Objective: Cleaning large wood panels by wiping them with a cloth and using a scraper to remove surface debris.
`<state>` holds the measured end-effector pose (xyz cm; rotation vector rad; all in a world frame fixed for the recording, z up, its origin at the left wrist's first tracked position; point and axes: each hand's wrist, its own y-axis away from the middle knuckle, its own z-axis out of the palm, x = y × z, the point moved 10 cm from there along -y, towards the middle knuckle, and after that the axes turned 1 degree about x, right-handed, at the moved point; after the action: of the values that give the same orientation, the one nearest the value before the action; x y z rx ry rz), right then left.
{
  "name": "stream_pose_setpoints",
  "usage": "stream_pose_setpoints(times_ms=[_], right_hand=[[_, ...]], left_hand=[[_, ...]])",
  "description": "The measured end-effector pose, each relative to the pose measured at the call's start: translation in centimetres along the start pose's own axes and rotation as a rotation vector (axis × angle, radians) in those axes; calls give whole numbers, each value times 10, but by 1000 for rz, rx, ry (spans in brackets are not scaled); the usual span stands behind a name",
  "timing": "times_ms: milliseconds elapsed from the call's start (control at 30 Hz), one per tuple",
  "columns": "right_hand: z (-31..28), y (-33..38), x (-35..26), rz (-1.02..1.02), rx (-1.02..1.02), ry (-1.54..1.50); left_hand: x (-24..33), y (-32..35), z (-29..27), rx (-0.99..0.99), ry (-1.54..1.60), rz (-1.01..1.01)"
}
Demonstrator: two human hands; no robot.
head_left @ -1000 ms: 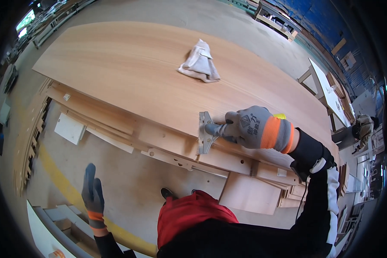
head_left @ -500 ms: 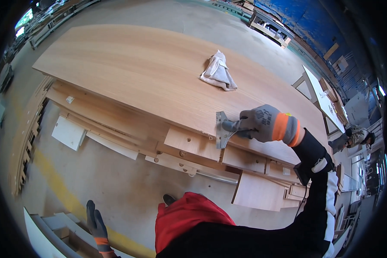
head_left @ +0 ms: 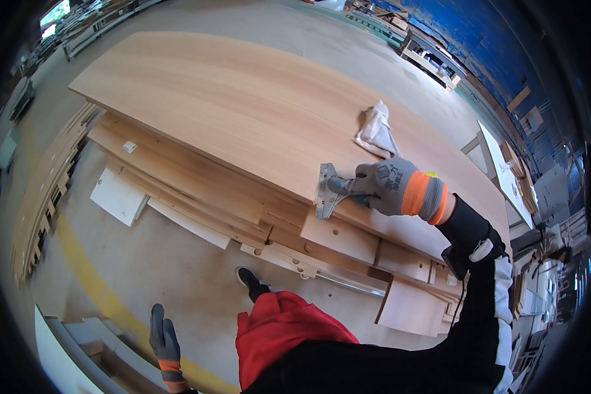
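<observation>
The flat metal scraper (head_left: 324, 192) has moved left along the near edge of the wood-grain panel (head_left: 210, 111). Crumpled cloth (head_left: 375, 134) lies beyond. Right hand (head_left: 389, 188): closed around scraper. Left hand (head_left: 165, 337): open, empty.

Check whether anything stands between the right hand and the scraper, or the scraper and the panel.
Nothing visible: the right hand grips the scraper at the near edge of the panel; the cloth lies farther back.

Ahead and to the right of the torso (head_left: 308, 371), the right arm (head_left: 478, 302) is extended, its gloved right hand (head_left: 389, 187) curled; left of the torso, the gloved left hand (head_left: 165, 336) is held with fingers (head_left: 157, 322) straightened.
</observation>
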<state>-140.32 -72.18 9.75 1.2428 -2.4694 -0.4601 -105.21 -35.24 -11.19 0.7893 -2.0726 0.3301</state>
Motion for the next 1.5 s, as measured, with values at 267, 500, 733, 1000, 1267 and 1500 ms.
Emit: stream_pose_setpoints(times_ms=[267, 500, 733, 1000, 1267, 1500], right_hand=[[-45, -73, -36, -14, -96, 63], [-74, -132, -54, -45, -126, 56], [-104, -192, -76, -130, -40, 71], [-108, -183, -63, -175, 31, -103], [-133, -219, -93, -149, 33, -52], [-166, -270, -121, -188, 87, -40]], left_hand=[[-11, -57, -17, 29, -19, 7], [6, -136, -26, 21, -14, 48], [16, -200, -25, -3, 16, 75], [-42, -210, 41, -346, -35, 3], [-47, -250, 53, -432, -22, 95], [-54, -314, 18, -454, -79, 116]])
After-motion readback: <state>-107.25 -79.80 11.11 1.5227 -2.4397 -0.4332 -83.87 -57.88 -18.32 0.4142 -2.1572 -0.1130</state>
